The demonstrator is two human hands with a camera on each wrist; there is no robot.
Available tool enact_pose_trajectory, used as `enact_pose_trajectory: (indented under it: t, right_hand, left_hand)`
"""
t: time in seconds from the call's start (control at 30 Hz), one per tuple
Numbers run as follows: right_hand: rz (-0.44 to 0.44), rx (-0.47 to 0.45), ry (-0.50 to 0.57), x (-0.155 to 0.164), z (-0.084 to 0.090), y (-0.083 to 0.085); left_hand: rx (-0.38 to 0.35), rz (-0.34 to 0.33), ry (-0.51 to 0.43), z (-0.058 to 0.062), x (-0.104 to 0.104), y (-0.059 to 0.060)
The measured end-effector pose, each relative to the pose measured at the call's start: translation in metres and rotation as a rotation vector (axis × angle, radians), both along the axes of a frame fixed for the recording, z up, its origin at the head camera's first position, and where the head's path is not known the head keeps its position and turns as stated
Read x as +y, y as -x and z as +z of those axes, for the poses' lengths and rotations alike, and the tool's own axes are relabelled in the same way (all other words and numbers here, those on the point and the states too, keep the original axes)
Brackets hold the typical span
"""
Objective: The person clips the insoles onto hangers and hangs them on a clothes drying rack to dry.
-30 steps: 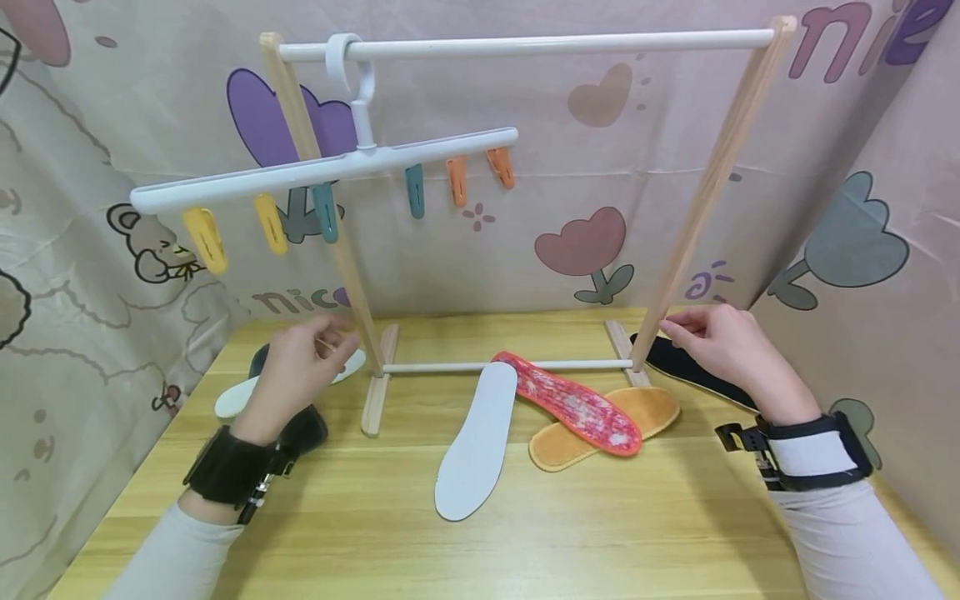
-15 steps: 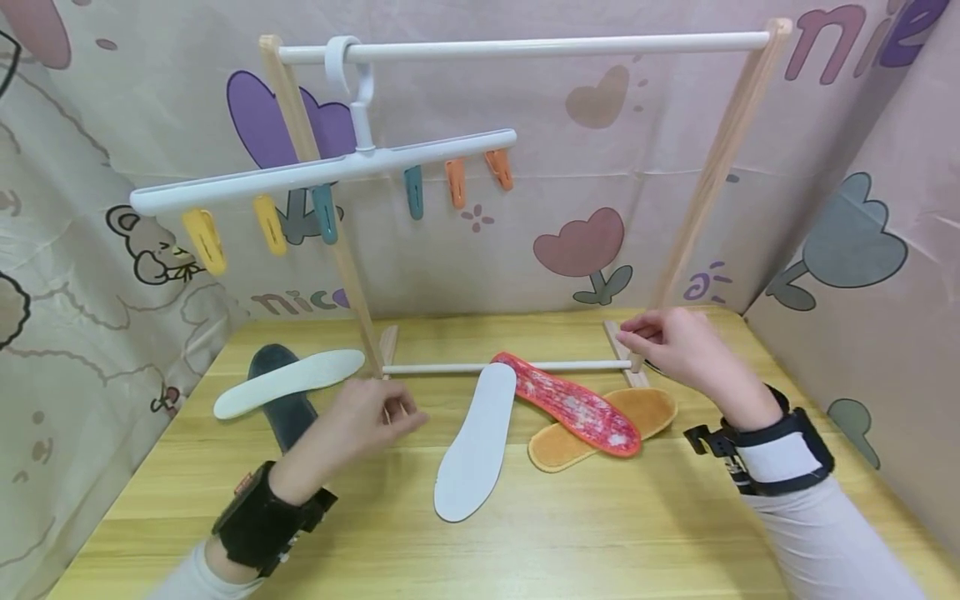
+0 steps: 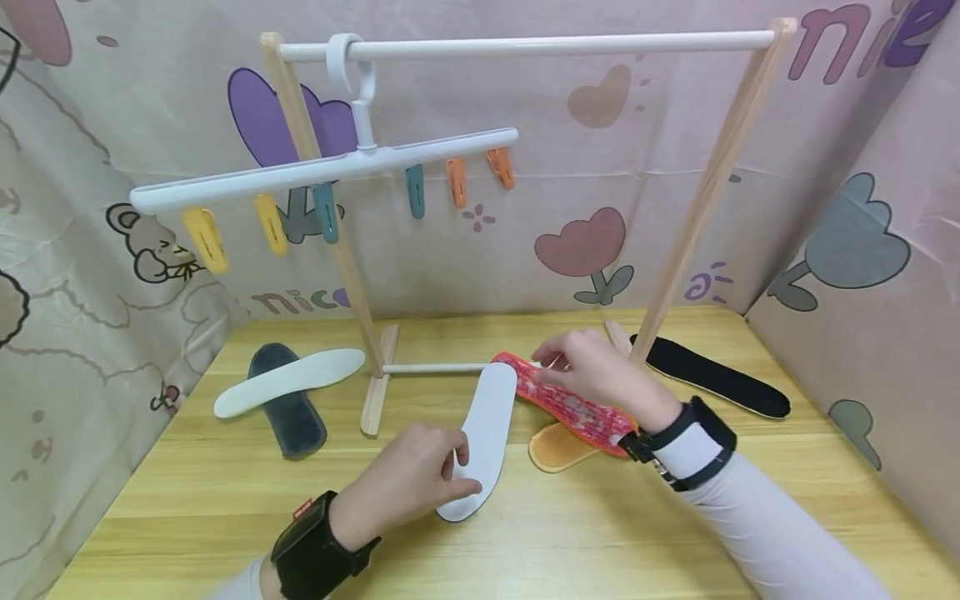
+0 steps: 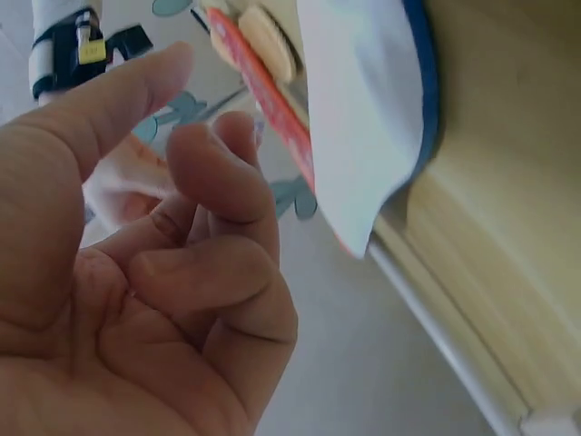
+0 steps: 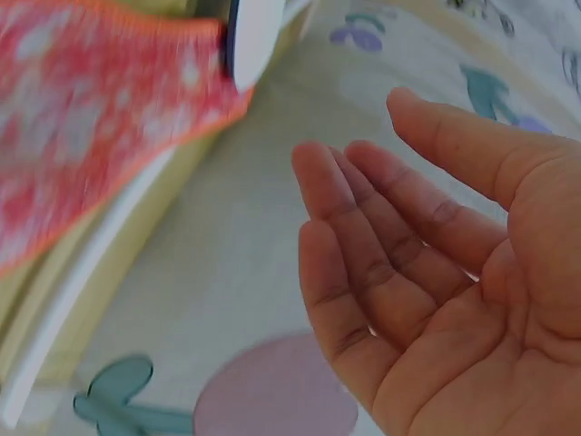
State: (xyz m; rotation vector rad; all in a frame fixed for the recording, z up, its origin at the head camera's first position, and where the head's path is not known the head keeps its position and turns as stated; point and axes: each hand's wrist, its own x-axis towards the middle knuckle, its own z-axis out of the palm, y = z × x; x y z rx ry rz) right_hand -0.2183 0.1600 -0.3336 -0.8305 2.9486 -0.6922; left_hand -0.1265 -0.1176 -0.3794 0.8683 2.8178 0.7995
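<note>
A white insole (image 3: 491, 417) lies on the table, its upper end over the tip of a red patterned insole (image 3: 570, 408). My left hand (image 3: 412, 471) hovers at the white insole's lower left side, fingers loosely bent and thumb over its wide end. In the left wrist view nothing is between those fingers, and the white insole (image 4: 363, 100) shows a blue edge. Above the red insole hangs my right hand (image 3: 592, 367), its palm bare in the right wrist view, fingers relaxed. Beneath the red insole sits an orange-tan insole (image 3: 558, 448), partly hidden by the right arm.
A wooden rack (image 3: 697, 208) carries a white hanger (image 3: 322, 169) with yellow, teal and orange clips (image 3: 416, 192). On the left, an off-white insole (image 3: 292, 382) crosses a dark grey insole (image 3: 296, 425). A black insole (image 3: 716, 375) lies at the right behind the rack's foot.
Both hands have come inward: the left moved right and toward the front, down to the white insole, and the right moved left from the rack's post to over the red insole.
</note>
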Motion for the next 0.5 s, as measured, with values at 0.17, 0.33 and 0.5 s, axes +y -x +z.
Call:
enact_pose_trajectory:
  t: [0.17, 0.33, 0.5]
  right_hand:
    - [0.122, -0.008, -0.023, -0.026, -0.009, 0.002]
    - [0.21, 0.011, -0.072, -0.044, -0.019, 0.003]
    - [0.323, 0.047, -0.144, -0.059, -0.029, 0.005]
  left_hand:
    - [0.046, -0.029, 0.036, -0.008, 0.009, -0.006]
    - [0.101, -0.047, 0.054, -0.014, 0.015, -0.01]
    - [0.115, -0.05, 0.068, -0.019, 0.017, -0.013]
